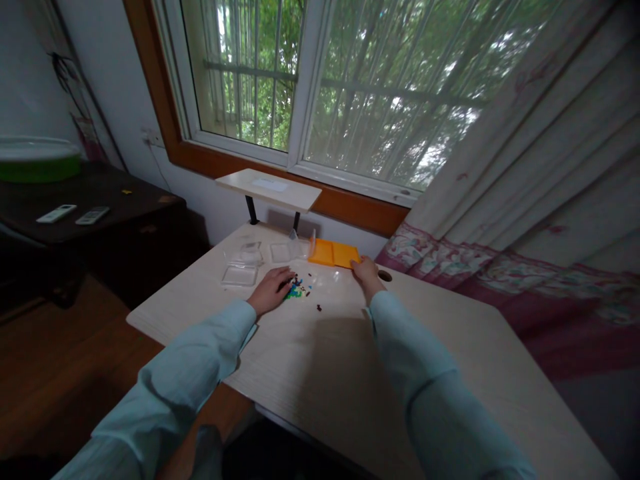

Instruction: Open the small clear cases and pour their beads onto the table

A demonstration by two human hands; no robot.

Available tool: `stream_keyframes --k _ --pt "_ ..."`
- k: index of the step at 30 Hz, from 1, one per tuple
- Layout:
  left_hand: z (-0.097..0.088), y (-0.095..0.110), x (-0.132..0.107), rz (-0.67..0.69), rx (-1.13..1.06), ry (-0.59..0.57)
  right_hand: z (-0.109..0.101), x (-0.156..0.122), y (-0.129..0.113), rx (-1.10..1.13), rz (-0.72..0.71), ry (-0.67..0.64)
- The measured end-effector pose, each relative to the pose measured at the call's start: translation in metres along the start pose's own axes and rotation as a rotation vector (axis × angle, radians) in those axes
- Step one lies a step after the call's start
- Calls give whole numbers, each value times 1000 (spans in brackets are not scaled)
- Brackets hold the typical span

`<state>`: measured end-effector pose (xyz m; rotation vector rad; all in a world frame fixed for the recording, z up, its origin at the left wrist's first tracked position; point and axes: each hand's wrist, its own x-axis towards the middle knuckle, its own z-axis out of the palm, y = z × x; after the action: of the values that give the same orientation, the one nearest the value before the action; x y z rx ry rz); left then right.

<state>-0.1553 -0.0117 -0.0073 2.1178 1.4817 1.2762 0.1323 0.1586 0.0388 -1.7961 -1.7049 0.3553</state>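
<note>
A small heap of tiny colourful pieces (296, 291), green, blue, yellow and dark, lies on the light wooden table (280, 353). My left hand (273, 289) rests at the heap's left side, palm down, with fingers stretched out over its edge. A few dark pieces (319, 307) lie apart from the rest. Behind the heap is a flat orange plastic case (334, 253), showing two panels side by side. My right hand (367, 275) grips the case's right end between thumb and fingers. Clear plastic boxes (240, 274) lie to the left, beyond my left hand.
More clear plastic containers (299, 248) stand against the orange case's left end. A small raised shelf (270, 189) is at the table's back left, below the window. A round hole (385, 275) is right of my right hand. Remote controls (93, 215) lie on a dark side table.
</note>
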Motion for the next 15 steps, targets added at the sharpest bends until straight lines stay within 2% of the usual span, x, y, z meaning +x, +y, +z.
stream_keyframes --k 3,5,6,8,9,10,15 --pt "2 1 -3 43 71 -78 -2 -14 -8 -75 -56 52" --pt "3 1 -4 45 106 -107 5 -31 -21 -115 -293 89" --pt "3 1 -4 40 119 -113 11 -41 -28 -106 -424 17" --pt "4 0 -4 33 138 -118 25 -61 -43 -111 -633 -225" --pt "4 0 -4 36 148 -117 33 -70 -49 -138 -671 -311" --pt "4 0 -4 42 159 -117 40 -79 -55 -148 -668 -329" --pt "3 1 -3 61 181 -119 58 -107 -75 -142 -625 -343"
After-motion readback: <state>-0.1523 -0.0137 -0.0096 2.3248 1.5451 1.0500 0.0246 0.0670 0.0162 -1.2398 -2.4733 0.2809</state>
